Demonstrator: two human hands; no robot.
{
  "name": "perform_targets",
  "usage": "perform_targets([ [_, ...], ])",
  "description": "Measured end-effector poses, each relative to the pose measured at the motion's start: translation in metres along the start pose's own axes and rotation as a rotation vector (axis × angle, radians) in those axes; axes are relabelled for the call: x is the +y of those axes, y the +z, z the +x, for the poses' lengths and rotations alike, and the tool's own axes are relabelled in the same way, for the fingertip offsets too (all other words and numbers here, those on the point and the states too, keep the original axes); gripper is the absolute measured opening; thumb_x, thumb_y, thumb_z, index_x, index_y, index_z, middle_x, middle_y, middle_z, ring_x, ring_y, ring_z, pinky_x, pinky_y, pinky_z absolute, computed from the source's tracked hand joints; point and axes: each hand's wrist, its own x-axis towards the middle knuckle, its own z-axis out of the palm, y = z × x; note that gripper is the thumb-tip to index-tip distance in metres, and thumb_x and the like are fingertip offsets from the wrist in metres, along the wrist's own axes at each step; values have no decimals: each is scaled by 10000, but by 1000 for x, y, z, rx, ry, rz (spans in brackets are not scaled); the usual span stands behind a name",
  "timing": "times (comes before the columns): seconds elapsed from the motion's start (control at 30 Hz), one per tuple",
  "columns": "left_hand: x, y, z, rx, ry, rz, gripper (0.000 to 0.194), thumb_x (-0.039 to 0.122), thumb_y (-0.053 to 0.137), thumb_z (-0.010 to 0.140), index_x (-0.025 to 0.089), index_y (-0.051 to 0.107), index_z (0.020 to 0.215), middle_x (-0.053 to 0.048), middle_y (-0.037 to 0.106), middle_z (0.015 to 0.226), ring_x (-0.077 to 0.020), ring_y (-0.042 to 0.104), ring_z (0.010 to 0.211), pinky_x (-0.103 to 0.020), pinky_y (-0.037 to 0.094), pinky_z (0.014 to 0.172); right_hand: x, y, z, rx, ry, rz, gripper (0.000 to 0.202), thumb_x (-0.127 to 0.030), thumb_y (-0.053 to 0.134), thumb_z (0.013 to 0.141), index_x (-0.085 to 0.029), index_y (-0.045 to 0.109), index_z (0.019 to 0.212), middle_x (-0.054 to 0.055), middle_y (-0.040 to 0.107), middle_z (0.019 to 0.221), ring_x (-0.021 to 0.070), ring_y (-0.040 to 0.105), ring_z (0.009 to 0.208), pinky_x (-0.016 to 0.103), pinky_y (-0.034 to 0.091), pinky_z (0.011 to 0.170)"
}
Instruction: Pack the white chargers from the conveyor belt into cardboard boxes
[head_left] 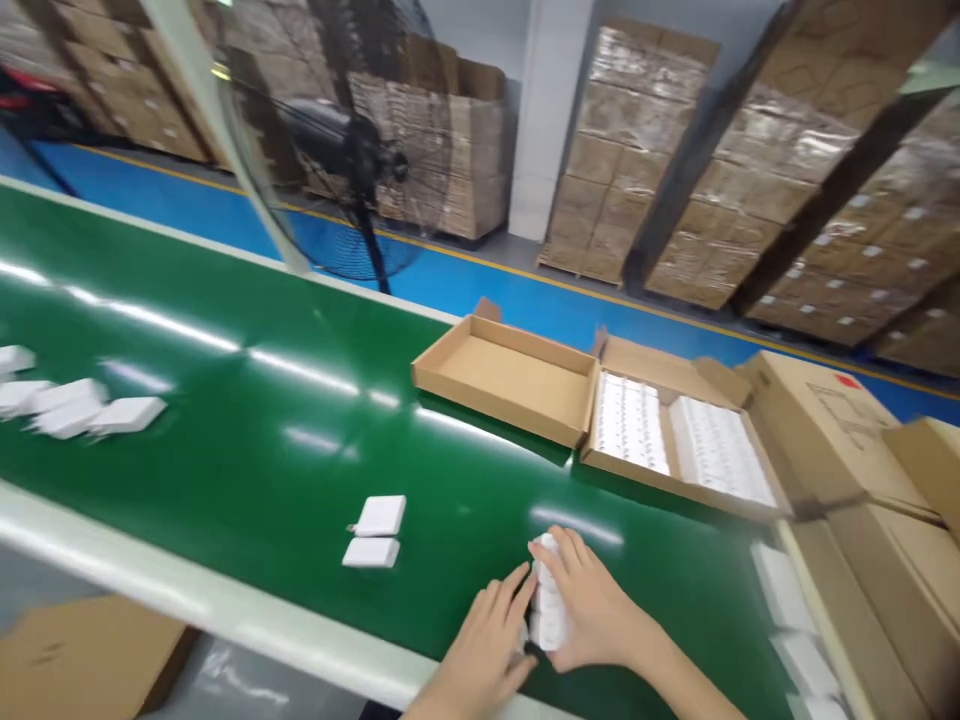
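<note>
A short row of small white blocks (549,605) stands on the green belt near its front edge. My right hand (596,605) is closed around the row from the right, fingers over its far end and thumb side near me. From the left, my left hand (480,640) curls against the same row, fingertips at its side. A bit of white and a dark part show between the left thumb and fingers; what they are is partly hidden. To the left lie two loose flat white blocks (380,515), side by side, one with a small metallic tip.
An open, bare-bottomed cardboard tray (499,405) sits at the belt's far side. Beside it, another carton (679,475) holds packed rows of white blocks. Cardboard boxes (832,430) crowd the right end. More white blocks (71,405) lie far left. A fan (360,150) stands behind the belt.
</note>
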Motion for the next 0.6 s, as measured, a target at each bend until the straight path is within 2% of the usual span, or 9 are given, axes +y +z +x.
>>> perform_targets([
  [0.07,-15,-3,-16,164,96,23,448,133,444,825,200,505,1264,-126,561,1296,-261,578,1050,-406,496,855,8,-1,-9,85,79,284,1050,-320,774,422,-204,359,1380,184,337,1407,419,281,1312,578,230,1071],
  [0.13,-25,-8,-27,294,158,-21,339,101,355,873,206,599,1083,-97,654,1089,-215,615,903,-338,514,756,14,3,-22,225,154,783,1099,-460,799,394,-237,336,1365,159,377,1358,404,382,1239,575,275,1037],
  [0.2,-27,-15,-32,360,152,-102,284,127,343,915,195,606,997,-59,672,900,-175,626,790,-281,508,702,12,11,-35,394,188,1256,1121,-703,723,382,-276,334,1343,137,431,1302,387,481,1138,559,368,946],
  [0.27,-22,-23,-31,382,73,-153,241,171,358,944,181,592,999,-32,661,831,-149,626,729,-247,495,671,-1,16,-46,553,211,1588,1018,-851,573,435,-304,408,1277,120,489,1242,359,531,1067,508,438,833],
  [0.33,-14,-28,-27,347,-16,-139,234,236,368,961,174,590,1001,-30,654,830,-151,613,714,-252,481,650,-21,16,-54,635,215,1839,782,-811,535,567,-330,492,1181,92,543,1179,303,559,1009,423,467,732],
  [0.4,-9,-30,-25,259,-37,-91,248,310,396,954,177,600,995,-47,647,863,-179,589,761,-288,475,681,-41,11,-58,656,151,2099,542,-668,610,652,-348,544,1084,59,590,1088,247,581,921,346,463,651],
  [0.5,-9,-30,-29,145,32,32,285,380,473,903,191,605,1070,-92,629,1022,-252,537,929,-376,452,782,-59,3,-61,609,22,2251,366,-544,641,724,-341,557,1017,26,616,976,190,584,800,265,435,555],
  [0.6,-20,-30,-40,104,100,122,319,367,481,884,196,591,1130,-114,601,1102,-285,504,997,-409,430,804,-63,3,-65,531,18,2115,327,-587,533,815,-281,562,927,18,600,850,149,540,674,221,397,479],
])
